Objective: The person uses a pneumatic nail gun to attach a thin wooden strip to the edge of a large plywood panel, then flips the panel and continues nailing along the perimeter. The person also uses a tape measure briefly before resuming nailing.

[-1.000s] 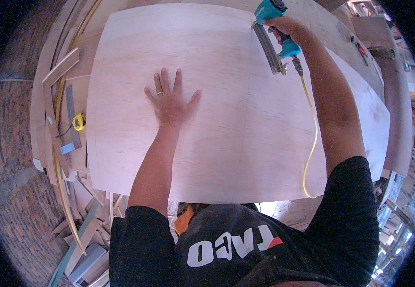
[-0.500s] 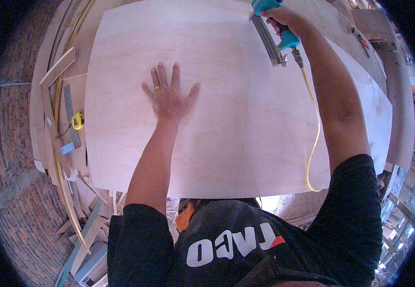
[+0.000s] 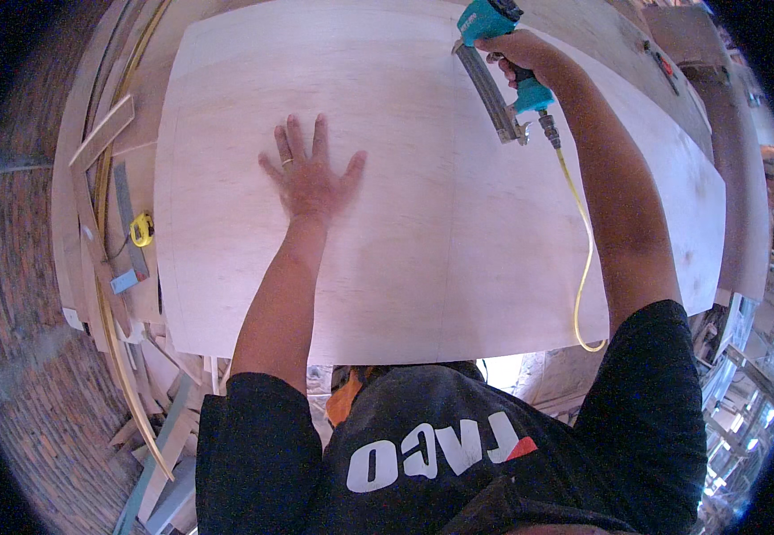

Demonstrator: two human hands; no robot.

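Observation:
A large pale plywood sheet [image 3: 378,259] lies flat in front of me, with faint pencil lines running across it. Pressed flat on its left half is my left hand [image 3: 309,181], fingers spread and nothing held. My right hand [image 3: 522,61] grips the handle of a teal pneumatic nail gun [image 3: 487,22] over the sheet's far right part. The gun's nose is near a pencil line; whether it touches the wood I cannot tell. Its dark magazine [image 3: 487,94] slants back toward me. A yellow air hose [image 3: 588,259] runs from the gun's handle toward me over the sheet.
Left of the sheet lie a yellow tape measure [image 3: 142,229], a metal try square [image 3: 126,282] and long wood strips [image 3: 106,312]. A small red-and-black tool [image 3: 666,69] rests at the far right. Offcuts [image 3: 168,437] are piled at lower left, near a brick surface [image 3: 26,357].
My right hand has brought the nail gun slightly nearer to me, so more of its top shows. My left hand stays spread on the sheet, and the whole view has shifted a little.

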